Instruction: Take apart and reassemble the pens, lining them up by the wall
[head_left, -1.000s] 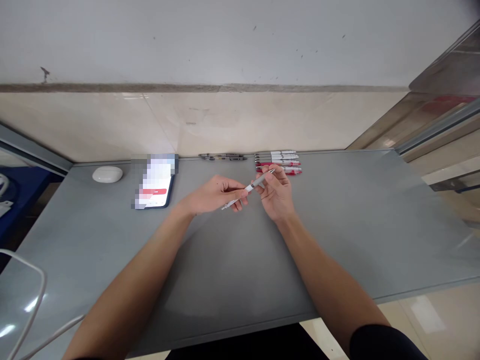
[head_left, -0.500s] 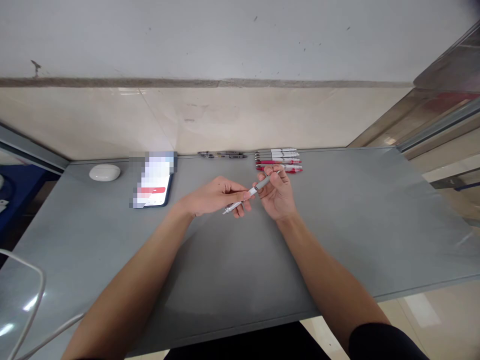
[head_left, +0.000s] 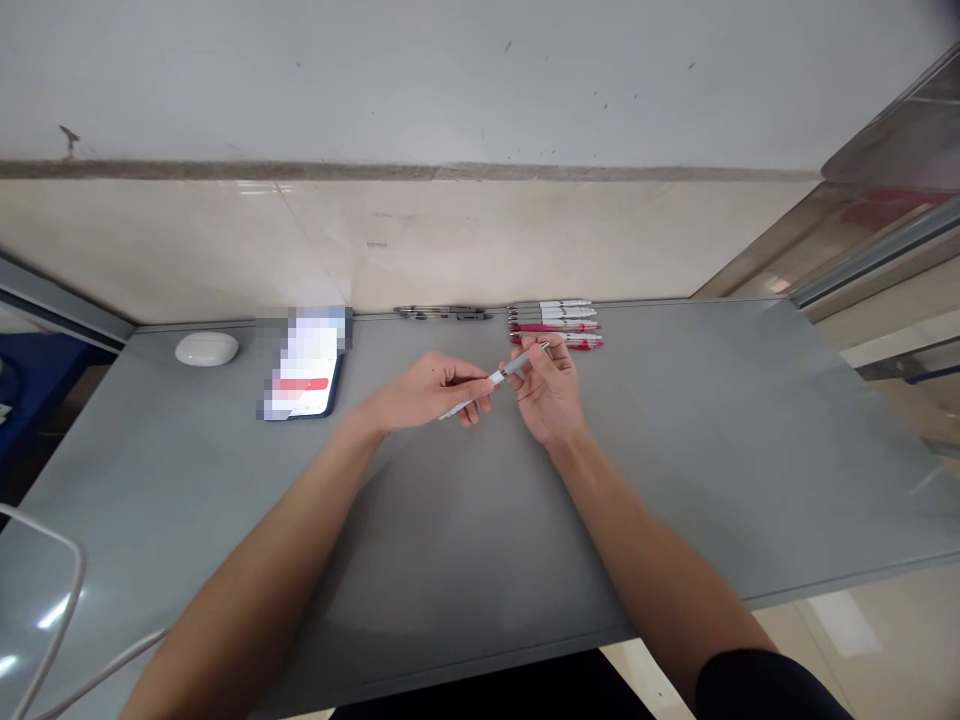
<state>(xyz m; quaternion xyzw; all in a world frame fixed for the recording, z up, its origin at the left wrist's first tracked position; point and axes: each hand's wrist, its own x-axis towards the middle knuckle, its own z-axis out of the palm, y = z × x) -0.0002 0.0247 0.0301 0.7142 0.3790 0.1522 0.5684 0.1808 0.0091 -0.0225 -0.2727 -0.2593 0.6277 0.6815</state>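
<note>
A white and grey pen (head_left: 498, 376) slants between my two hands above the table. My left hand (head_left: 435, 392) pinches its white rear part between thumb and fingers. Around the grey grip near the tip, the thumb and fingers of my right hand (head_left: 549, 392) are closed. Just beyond the right hand lie several white and grey pens (head_left: 562, 312) side by side, and nearest to it are red and white pens (head_left: 556, 328). Dark pens (head_left: 442, 313) rest to the left of these, along the table's back edge.
A phone (head_left: 309, 362) with a lit, partly blurred screen lies at the back left. Beside it sits a white rounded case (head_left: 207, 349). A white cable (head_left: 73, 580) loops over the left front of the grey table (head_left: 720, 440). A tiled wall (head_left: 525, 235) stands behind.
The pen has shifted slightly left in my hands, and less of its rear end shows past my left fingers. Both hands keep their hold.
</note>
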